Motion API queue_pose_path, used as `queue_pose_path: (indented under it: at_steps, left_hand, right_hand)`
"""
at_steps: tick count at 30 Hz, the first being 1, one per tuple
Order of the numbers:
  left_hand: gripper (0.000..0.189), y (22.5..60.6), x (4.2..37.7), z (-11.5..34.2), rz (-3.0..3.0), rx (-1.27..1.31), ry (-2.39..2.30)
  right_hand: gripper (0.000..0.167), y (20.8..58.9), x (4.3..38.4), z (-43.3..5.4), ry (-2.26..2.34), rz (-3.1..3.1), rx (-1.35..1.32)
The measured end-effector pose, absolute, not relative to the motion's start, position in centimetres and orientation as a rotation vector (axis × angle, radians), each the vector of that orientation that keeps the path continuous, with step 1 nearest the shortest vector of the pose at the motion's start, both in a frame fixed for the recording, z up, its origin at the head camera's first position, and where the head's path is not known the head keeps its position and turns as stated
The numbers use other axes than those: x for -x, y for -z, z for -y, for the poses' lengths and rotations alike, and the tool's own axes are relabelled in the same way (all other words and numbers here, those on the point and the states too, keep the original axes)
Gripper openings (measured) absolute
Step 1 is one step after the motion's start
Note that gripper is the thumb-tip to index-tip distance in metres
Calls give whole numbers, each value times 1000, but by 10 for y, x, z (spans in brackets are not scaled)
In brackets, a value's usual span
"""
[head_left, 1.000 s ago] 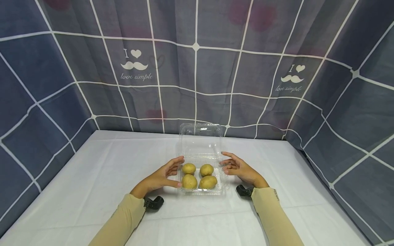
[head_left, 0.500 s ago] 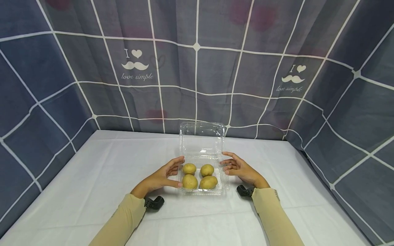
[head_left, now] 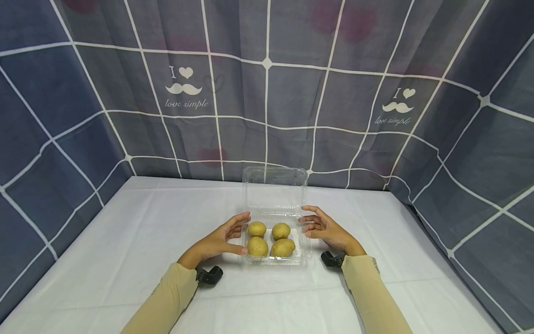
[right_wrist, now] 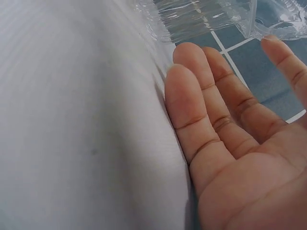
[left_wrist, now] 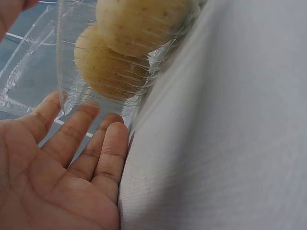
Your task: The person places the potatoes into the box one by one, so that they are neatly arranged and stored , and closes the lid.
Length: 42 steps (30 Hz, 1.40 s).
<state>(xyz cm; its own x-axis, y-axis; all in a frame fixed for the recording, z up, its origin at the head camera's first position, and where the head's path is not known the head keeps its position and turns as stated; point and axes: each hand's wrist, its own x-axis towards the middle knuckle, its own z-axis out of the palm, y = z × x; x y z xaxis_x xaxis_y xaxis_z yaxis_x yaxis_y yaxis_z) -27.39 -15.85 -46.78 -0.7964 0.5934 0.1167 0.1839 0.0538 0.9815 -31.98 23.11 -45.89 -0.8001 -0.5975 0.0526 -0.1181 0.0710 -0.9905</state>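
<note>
A clear plastic clamshell box point(head_left: 273, 261) sits on the white table with its lid point(head_left: 275, 192) raised at the back. Inside lie several yellow potatoes point(head_left: 282, 247) in two rows; in the left wrist view, potatoes point(left_wrist: 112, 67) show through the ribbed wall. My left hand point(head_left: 221, 236) is at the box's left side, thumb by the front corner and fingertips at the wall. At the right side is my right hand point(head_left: 329, 232), its fingers relaxed near the wall. In the right wrist view, the lower fingers point(right_wrist: 184, 98) lie along the tablecloth, just short of the box.
A white cloth point(head_left: 137, 260) covers the table. Dark blue-grey checked curtains point(head_left: 292, 102) hang behind it and along both sides. Black wrist cameras point(head_left: 209, 275) are strapped on both wrists, below tan sleeves.
The raised lid has shifted slightly to the right at its free edge. Both hands and the potatoes stay almost where they were.
</note>
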Motion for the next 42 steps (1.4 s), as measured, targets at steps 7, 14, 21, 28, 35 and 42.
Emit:
queue_pose_path:
  at_steps: [7,14,21,28,35,42]
  left_hand:
    - [109,468,274,159,-2021,-786,-1800]
    - [108,468,273,158,-2023,-783,-1796]
    - [109,467,273,158,-2025,-769,-1805]
    - [105,466,273,158,-2041,-769,-1828]
    - [122,463,270,159,-2052,-702,-1859]
    - [139,462,270,159,-2059,-737,-1859]
  right_hand:
    - [85,459,319,-231,1801,-1960,720]
    - [80,460,320,-231,1820,-1939,739]
    - [77,460,320,-231,1825,-1938,750]
    - [66,460,319,-230,1844,-1946,795]
    - [59,462,320,-231,1848,-1961,814]
    - [50,464,320,-232,1875,-1928,817]
